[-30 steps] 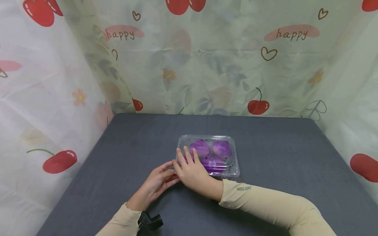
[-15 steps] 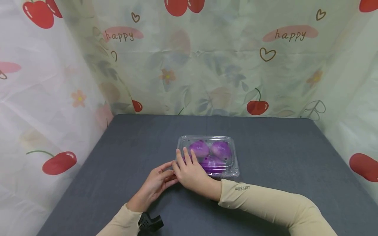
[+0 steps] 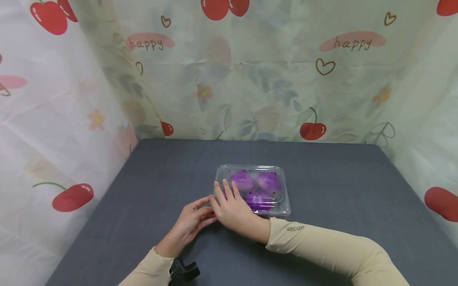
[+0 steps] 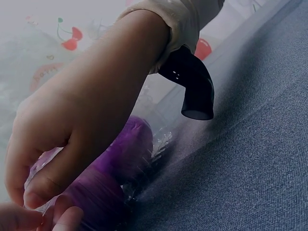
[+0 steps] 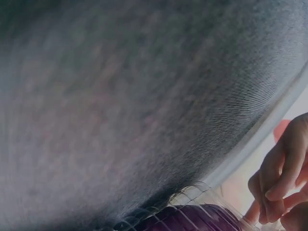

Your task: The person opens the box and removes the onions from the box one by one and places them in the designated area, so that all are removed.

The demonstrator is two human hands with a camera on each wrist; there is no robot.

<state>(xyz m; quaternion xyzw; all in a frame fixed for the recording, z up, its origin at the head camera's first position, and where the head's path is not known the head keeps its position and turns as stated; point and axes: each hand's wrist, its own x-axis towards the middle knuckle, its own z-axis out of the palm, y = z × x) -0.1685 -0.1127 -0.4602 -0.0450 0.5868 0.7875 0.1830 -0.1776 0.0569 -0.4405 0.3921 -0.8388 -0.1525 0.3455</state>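
A clear plastic clamshell box point(image 3: 284, 204) lies on the table with several glossy purple round items point(image 3: 268, 181) inside. My right hand point(image 3: 234, 210) lies over its near left part, fingers spread across the lid and thumb down at the corner. In the left wrist view, plastic shows between that right hand's point(image 4: 82, 110) thumb and fingers. My left hand point(image 3: 189, 226) pinches at the same corner, its fingertips meeting the right thumb. From the right wrist view, the left hand's fingers point(image 5: 274, 187) are bent beside the box end point(image 5: 192, 192). The pinched edge itself is largely hidden.
Dark grey cloth covers the table point(image 3: 322, 182). Behind and at both sides hangs a pale curtain point(image 3: 243, 99) printed with cherries, hearts and words. A black wrist camera point(image 3: 184, 270) sits on the left sleeve; another black wrist camera point(image 4: 190, 84) is on the right.
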